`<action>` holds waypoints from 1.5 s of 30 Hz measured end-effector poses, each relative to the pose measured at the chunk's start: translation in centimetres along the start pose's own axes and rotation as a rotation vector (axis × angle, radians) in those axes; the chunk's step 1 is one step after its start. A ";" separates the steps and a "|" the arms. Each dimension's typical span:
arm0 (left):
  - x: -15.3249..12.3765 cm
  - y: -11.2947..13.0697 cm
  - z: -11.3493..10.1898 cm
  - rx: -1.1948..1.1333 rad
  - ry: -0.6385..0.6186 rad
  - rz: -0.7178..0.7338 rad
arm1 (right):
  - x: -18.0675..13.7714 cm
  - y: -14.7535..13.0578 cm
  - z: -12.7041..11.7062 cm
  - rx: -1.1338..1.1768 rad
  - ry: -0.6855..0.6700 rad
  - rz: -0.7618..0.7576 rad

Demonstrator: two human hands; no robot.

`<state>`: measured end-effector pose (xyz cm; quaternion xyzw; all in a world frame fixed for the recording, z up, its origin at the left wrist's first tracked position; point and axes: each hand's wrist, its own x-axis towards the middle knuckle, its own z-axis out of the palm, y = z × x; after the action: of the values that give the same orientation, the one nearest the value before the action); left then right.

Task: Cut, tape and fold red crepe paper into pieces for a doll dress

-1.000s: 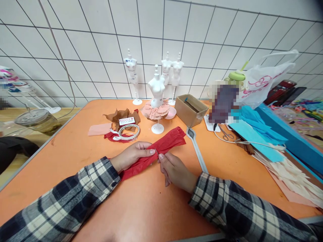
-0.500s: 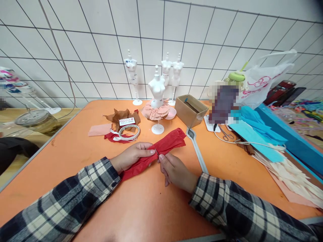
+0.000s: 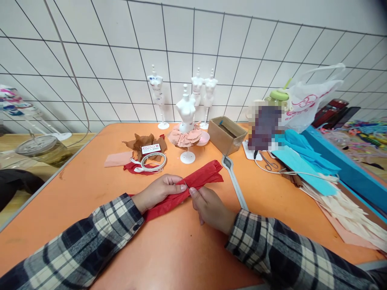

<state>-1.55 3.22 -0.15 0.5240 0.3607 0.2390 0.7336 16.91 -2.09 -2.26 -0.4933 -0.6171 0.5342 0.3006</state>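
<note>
Pinching a red crinkled strip [image 3: 205, 173] between thumb and fingers, the left hand [image 3: 165, 192] sits at the centre of the frame; the strip slants across it from lower left to upper right, just above the tabletop. The right hand [image 3: 213, 207], beside it, grips a thin needle-like piece [image 3: 185, 184] by thumb and forefinger, its tip at the strip.

The table [image 3: 181, 257] is smooth orange, glossy toward the bottom of the frame, with a grey edging and a few faint marks at left. Beyond it rises a white tiled wall [image 3: 111, 100] with dark grout lines, and a pale cord [image 3: 69, 62] hangs down the upper left. A wood-toned surface [image 3: 87, 139] shows at the left.

At upper centre stands a white dress form [image 3: 185, 110] in a peach ruffled skirt [image 3: 186, 138], three more behind it. Left of it, a tape roll [image 3: 164, 163] lies near brown crumpled material [image 3: 137, 144]; right of it sits an open cardboard box [image 3: 225, 141]. Turquoise sheets [image 3: 311, 169] and cream strips [image 3: 353, 217] are spread at the right.
</note>
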 end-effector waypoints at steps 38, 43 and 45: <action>-0.2 -0.5 1.2 -0.112 0.092 0.075 | -0.3 -0.2 1.4 0.418 0.029 0.089; -0.3 -0.2 1.2 -0.128 0.078 0.044 | -0.1 0.3 1.3 0.359 0.037 0.051; -0.2 -0.2 0.9 -0.107 0.070 0.050 | 0.0 0.5 1.1 0.353 0.027 0.060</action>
<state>-0.94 2.46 -0.14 0.4839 0.3598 0.2945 0.7414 16.10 -2.46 -3.04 -0.4581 -0.4949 0.6363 0.3747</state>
